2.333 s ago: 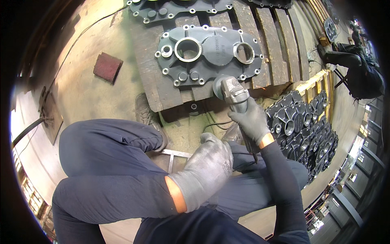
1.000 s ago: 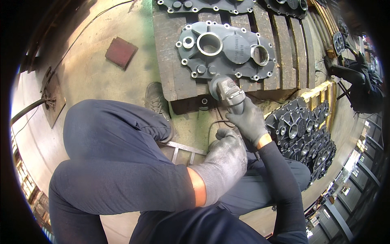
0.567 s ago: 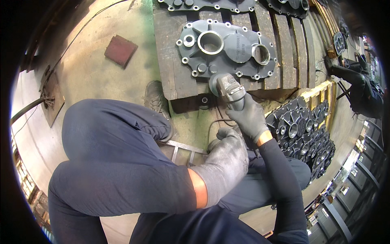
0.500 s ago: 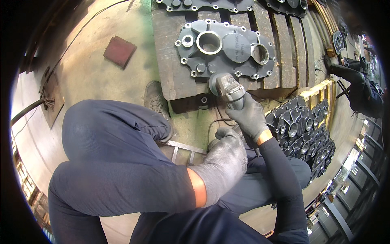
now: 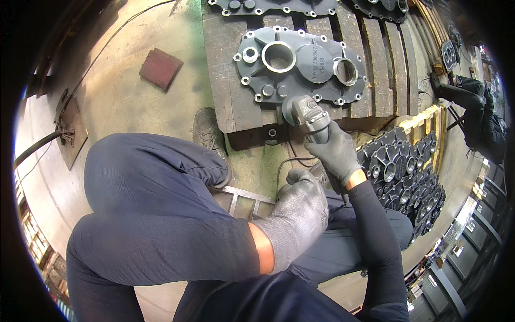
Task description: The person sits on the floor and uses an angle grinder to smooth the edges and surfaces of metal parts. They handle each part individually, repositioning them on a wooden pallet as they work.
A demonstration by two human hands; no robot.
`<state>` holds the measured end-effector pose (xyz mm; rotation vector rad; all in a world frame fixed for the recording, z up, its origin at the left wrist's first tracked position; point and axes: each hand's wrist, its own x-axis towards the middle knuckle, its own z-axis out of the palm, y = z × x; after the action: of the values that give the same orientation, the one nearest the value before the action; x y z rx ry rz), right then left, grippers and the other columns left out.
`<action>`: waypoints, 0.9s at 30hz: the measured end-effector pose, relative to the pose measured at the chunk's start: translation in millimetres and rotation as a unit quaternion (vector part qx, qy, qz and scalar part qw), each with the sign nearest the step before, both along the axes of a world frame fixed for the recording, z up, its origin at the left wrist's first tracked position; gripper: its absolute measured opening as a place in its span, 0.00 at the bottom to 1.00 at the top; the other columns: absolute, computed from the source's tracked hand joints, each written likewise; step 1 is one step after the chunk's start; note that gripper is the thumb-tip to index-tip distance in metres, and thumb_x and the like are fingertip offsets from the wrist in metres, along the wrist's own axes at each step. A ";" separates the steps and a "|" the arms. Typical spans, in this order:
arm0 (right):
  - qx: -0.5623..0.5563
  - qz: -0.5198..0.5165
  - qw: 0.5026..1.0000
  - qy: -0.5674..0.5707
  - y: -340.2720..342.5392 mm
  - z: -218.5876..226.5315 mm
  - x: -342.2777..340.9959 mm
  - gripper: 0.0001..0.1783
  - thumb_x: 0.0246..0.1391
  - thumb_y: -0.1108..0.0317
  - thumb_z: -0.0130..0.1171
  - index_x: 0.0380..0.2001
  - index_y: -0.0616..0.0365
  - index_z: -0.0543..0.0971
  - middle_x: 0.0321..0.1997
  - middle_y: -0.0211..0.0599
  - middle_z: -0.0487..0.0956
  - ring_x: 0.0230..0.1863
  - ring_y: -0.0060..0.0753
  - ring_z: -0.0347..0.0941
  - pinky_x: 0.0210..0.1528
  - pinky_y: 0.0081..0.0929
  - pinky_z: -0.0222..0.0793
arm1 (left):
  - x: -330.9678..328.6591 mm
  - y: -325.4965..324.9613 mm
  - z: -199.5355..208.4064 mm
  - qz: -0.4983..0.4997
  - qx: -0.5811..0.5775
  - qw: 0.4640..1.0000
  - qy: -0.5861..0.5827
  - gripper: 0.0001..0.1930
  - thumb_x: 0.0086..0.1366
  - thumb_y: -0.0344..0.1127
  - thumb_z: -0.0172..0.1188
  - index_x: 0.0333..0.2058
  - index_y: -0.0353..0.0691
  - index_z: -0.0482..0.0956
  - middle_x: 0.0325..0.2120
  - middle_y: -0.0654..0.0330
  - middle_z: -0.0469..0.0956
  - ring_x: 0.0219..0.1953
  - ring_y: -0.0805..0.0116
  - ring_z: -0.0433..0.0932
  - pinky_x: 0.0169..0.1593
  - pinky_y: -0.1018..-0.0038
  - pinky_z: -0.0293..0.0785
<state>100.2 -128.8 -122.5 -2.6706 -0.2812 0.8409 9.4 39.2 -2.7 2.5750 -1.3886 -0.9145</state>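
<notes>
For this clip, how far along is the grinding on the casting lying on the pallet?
Done: cannot tell; no freshly ground stretch stands out on the grey cast housing. In hand: the right hand holds the angle grinder with its head at the housing's near edge, while the left hand grips the tool's rear end. Left: similar castings lie stacked at the right and more on the pallet's far side.

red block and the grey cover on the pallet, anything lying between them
Nothing lies there: the head view shows only bare floor and pallet planks between the red block and the grey cover.
</notes>
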 end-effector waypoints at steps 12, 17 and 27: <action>0.011 -0.017 1.000 0.014 4.2 9.2 -14.2 0.37 0.43 0.54 0.75 0.54 0.65 0.77 0.47 0.60 0.84 0.51 0.58 0.82 0.53 0.45 0.77 | -2.6 -3.2 3.0 0.003 0.007 1.000 0.014 0.16 0.65 0.35 0.59 0.48 0.36 0.85 0.37 0.58 0.80 0.42 0.61 0.81 0.44 0.61 0.69; 0.026 -0.006 1.000 0.015 11.6 13.0 -12.7 0.37 0.43 0.55 0.75 0.54 0.65 0.77 0.47 0.59 0.84 0.51 0.57 0.82 0.54 0.44 0.77 | -2.1 -0.1 4.3 0.016 -0.004 0.999 0.033 0.15 0.65 0.34 0.59 0.48 0.37 0.85 0.38 0.56 0.80 0.42 0.59 0.81 0.45 0.58 0.70; 0.062 0.027 0.997 0.028 24.2 5.9 -30.2 0.33 0.44 0.53 0.74 0.51 0.59 0.76 0.44 0.54 0.84 0.48 0.58 0.82 0.50 0.48 0.77 | -9.9 2.8 9.8 0.016 -0.020 1.000 -0.007 0.15 0.63 0.34 0.60 0.45 0.36 0.85 0.37 0.54 0.82 0.42 0.55 0.81 0.45 0.54 0.74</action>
<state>69.9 -104.6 -116.6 -2.5318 -0.3796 0.8821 -0.5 42.0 7.2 2.5721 -1.3506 -0.8573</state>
